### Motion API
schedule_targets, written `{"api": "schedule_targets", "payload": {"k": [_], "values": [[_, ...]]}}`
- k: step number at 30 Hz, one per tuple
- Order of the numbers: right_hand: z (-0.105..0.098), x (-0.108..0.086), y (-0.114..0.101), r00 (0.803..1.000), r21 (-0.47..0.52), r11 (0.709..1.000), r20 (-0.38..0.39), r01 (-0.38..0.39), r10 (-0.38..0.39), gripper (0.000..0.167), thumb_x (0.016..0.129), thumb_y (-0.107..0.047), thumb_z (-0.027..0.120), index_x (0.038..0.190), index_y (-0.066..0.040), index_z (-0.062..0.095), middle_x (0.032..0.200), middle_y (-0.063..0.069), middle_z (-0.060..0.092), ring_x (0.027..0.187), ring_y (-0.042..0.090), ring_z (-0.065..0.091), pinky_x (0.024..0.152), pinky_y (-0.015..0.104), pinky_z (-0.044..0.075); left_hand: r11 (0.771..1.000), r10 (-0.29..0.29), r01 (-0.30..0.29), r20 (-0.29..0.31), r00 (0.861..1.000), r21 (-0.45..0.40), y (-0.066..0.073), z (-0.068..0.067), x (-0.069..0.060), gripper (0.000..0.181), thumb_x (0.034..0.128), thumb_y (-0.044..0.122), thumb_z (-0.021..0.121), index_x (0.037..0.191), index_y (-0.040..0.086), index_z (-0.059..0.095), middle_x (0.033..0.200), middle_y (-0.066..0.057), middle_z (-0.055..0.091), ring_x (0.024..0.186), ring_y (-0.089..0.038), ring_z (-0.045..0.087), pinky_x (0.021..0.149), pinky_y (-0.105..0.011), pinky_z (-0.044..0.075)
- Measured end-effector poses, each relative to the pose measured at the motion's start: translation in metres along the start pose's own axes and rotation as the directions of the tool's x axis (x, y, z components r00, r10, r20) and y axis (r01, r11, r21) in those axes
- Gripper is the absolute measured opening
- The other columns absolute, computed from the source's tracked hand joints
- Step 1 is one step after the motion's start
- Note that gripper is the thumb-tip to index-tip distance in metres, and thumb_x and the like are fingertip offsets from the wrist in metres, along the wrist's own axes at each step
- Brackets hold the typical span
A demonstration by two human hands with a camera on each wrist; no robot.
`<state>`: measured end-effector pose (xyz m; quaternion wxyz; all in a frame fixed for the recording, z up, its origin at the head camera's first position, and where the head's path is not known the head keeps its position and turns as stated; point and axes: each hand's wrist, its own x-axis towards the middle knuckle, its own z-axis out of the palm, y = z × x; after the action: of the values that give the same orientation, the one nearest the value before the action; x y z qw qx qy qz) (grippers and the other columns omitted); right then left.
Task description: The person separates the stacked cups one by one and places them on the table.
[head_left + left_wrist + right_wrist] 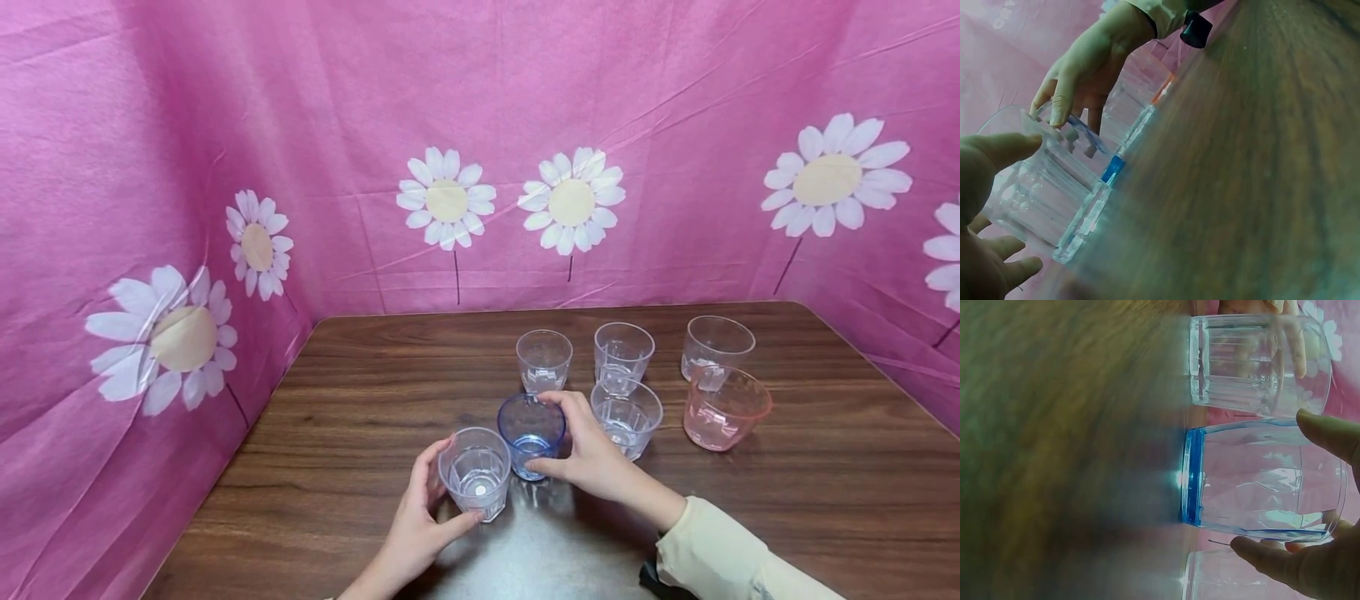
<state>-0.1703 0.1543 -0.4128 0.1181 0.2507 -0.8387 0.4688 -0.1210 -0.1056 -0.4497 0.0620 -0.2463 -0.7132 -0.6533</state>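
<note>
On the wooden table, my left hand holds a clear faceted tumbler, thumb at its near side and fingers around the left. Just right of it, my right hand grips a blue-tinted tumbler between thumb and fingers. Both tumblers stand upright and close together. In the right wrist view, the blue base of the blue tumbler rests on the tabletop, with the clear tumbler beside it. The left wrist view shows my left thumb at the upper part of the clear tumbler.
Clear tumblers stand behind and to the right: one at back middle, another further right, one in front of that near my right wrist, and one at back right. A pink tumbler stands at right. A flowered pink cloth surrounds the table.
</note>
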Motion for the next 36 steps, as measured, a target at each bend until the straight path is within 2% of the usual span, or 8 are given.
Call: {"api": "schedule_targets", "payload": {"k": [5,7,10,14,19,25,30,36], "values": [[0.0,0.0,-0.002,1.0,0.011,1.0,0.011,-0.003,0.002,0.079,0.069,-0.019,0.092,0.131,-0.002,0.047,0.123,0.021,0.044,0.106,0.035,0.051,0.077,0.034,0.057,1.0,-0.022,0.024,-0.069,0.997,0.021,0.001,0.003,0.0,0.086,0.0691,-0.005,0.085,0.141,0.0,0.039,0.147,-0.023,0.046,0.127,-0.025,0.053,0.099,-0.032,0.05],[-0.002,-0.001,-0.004,1.0,0.03,1.0,0.017,0.002,-0.002,0.08,0.07,-0.018,0.092,0.132,0.0,0.045,0.125,0.022,0.043,0.109,0.038,0.05,0.083,0.041,0.058,0.999,-0.033,0.036,-0.102,0.994,0.03,0.002,0.004,0.0,0.085,0.066,-0.005,0.087,0.138,0.001,0.043,0.144,-0.021,0.05,0.123,-0.024,0.056,0.095,-0.033,0.053],[-0.005,-0.004,-0.006,1.0,0.066,0.998,0.027,0.012,-0.014,0.08,0.071,-0.015,0.091,0.133,0.002,0.043,0.129,0.022,0.04,0.116,0.042,0.048,0.094,0.051,0.052,0.998,-0.031,0.037,-0.136,0.99,0.04,0.004,0.006,-0.001,0.084,0.0631,-0.005,0.089,0.135,0.001,0.046,0.139,-0.019,0.056,0.118,-0.023,0.059,0.09,-0.032,0.055],[-0.012,-0.011,-0.012,0.999,0.077,0.997,0.046,0.01,-0.013,0.079,0.073,-0.011,0.089,0.135,0.0,0.041,0.136,0.019,0.036,0.126,0.041,0.044,0.104,0.053,0.042,0.999,0.005,0.001,-0.149,0.989,0.037,0.007,0.006,-0.002,0.083,0.0618,-0.006,0.09,0.133,0.0,0.048,0.136,-0.021,0.057,0.113,-0.024,0.062,0.087,-0.032,0.057],[-0.021,-0.019,-0.021,0.998,0.071,0.997,0.055,0.029,-0.033,0.076,0.076,-0.011,0.086,0.136,-0.001,0.041,0.139,0.016,0.037,0.129,0.037,0.042,0.103,0.056,0.042,0.997,0.07,-0.064,-0.136,0.988,0.046,0.015,0.003,-0.001,0.082,0.0626,-0.006,0.09,0.132,-0.001,0.047,0.136,-0.023,0.057,0.111,-0.023,0.063,0.085,-0.032,0.058],[-0.029,-0.031,-0.024,0.996,0.07,0.995,0.053,0.073,-0.076,0.073,0.078,-0.006,0.084,0.138,-0.006,0.043,0.137,0.014,0.043,0.128,0.027,0.045,0.101,0.046,0.048,0.992,0.101,-0.09,-0.129,0.987,0.087,0.019,-0.004,-0.001,0.079,0.0629,-0.005,0.091,0.13,-0.001,0.049,0.134,-0.023,0.058,0.112,-0.019,0.062,0.084,-0.029,0.057],[-0.036,-0.042,-0.025,0.995,0.084,0.994,0.062,0.069,-0.075,0.067,0.081,-0.004,0.081,0.136,0.0,0.043,0.136,0.018,0.047,0.124,0.016,0.05,0.096,0.04,0.053,0.987,0.118,-0.099,-0.154,0.981,0.125,0.021,-0.015,0.003,0.081,0.0605,-0.007,0.09,0.13,-0.002,0.049,0.133,-0.023,0.059,0.113,-0.016,0.062,0.084,-0.025,0.056],[-0.045,-0.053,-0.023,0.996,0.056,0.997,0.066,0.053,-0.056,0.062,0.084,-0.005,0.079,0.135,-0.004,0.045,0.133,0.011,0.053,0.119,0.016,0.055,0.092,0.038,0.055,0.985,0.143,-0.122,-0.181,0.973,0.121,0.021,-0.03,0.015,0.083,0.0578,-0.015,0.088,0.129,-0.006,0.047,0.132,-0.028,0.057,0.111,-0.017,0.065,0.083,-0.024,0.056]]}}
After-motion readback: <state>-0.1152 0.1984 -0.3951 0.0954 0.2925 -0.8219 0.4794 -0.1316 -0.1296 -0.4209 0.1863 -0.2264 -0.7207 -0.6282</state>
